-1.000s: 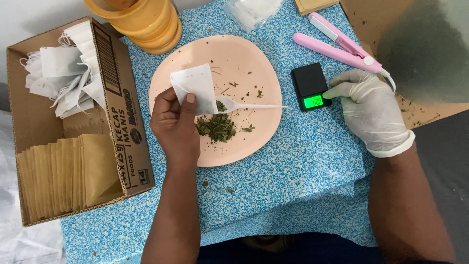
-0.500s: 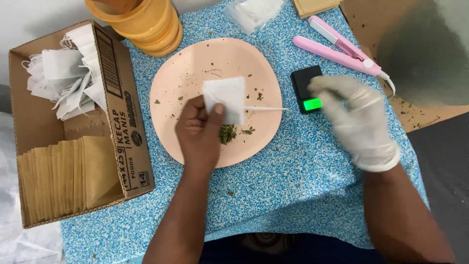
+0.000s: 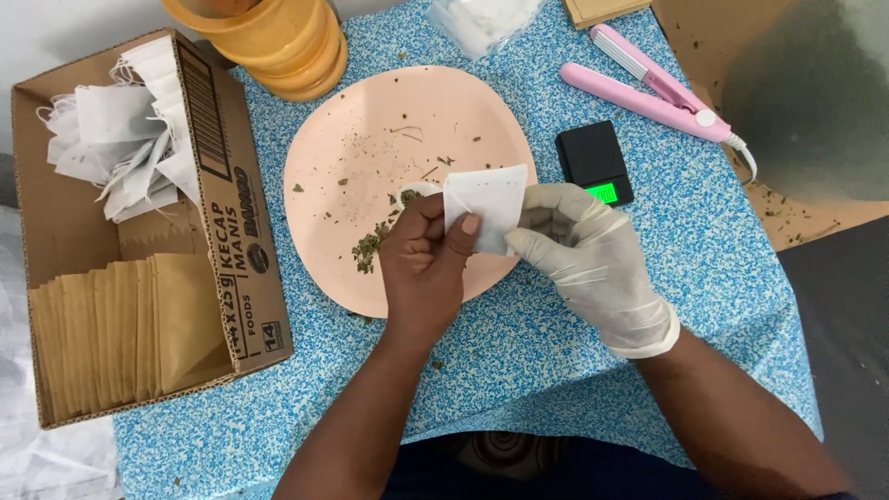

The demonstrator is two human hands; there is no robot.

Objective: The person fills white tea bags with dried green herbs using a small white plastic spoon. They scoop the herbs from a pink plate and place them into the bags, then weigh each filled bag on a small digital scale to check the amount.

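My bare left hand (image 3: 424,259) pinches a small white paper pouch (image 3: 486,199) over the right side of a round peach plate (image 3: 343,130). My right hand (image 3: 579,255), in a white glove, grips the pouch's right edge. Both hands hold it just above the plate. A small pile of dried green leaves (image 3: 369,245) lies on the plate left of my left hand. A white spoon's bowl (image 3: 414,192) peeks out above my left thumb; its handle is hidden behind the pouch.
A small black scale (image 3: 593,159) with a lit green display sits right of the plate. A pink flat sealer (image 3: 653,88) lies beyond it. A cardboard box (image 3: 236,231) at left holds white pouches and brown envelopes. Orange containers (image 3: 278,37) stand at the back.
My left hand carried the pouch rightwards across the plate. My gloved right hand left the scale and came in to grip the pouch. The leaf pile is now uncovered.
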